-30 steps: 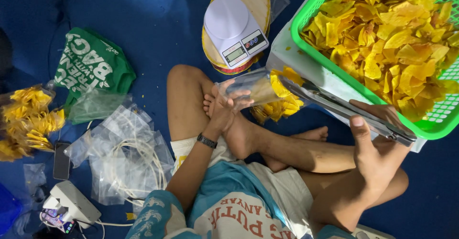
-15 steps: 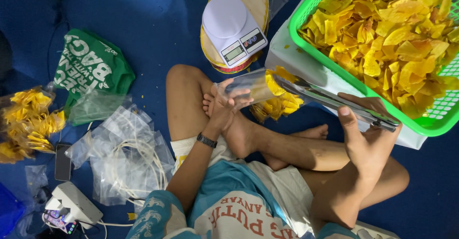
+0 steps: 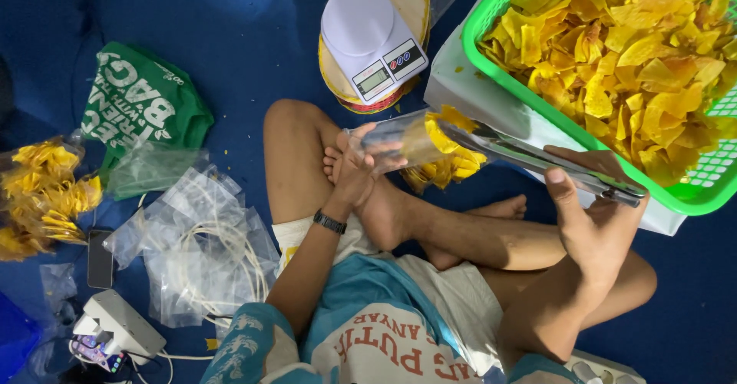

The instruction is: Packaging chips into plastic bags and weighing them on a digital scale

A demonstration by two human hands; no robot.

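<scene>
My left hand (image 3: 355, 170) grips the mouth of a clear plastic bag (image 3: 407, 142) partly filled with yellow chips (image 3: 454, 161), held over my crossed legs. My right hand (image 3: 587, 219) is closed on metal tongs (image 3: 537, 161) whose tips reach into the bag's opening among the chips. A green basket (image 3: 491, 15) heaped with yellow chips (image 3: 622, 54) stands at the upper right, just beyond the tongs.
A white kitchen scale (image 3: 368, 38) rests on a round woven tray at top centre. Empty clear bags (image 3: 192, 246) and a white cable lie at left, with filled chip bags (image 3: 42, 196), a green cloth bag (image 3: 142, 104), a phone (image 3: 98, 259) and a white device (image 3: 115, 326).
My right hand and the tongs have shifted slightly up and left, tips staying in the bag. The left hand has kept the bag in place.
</scene>
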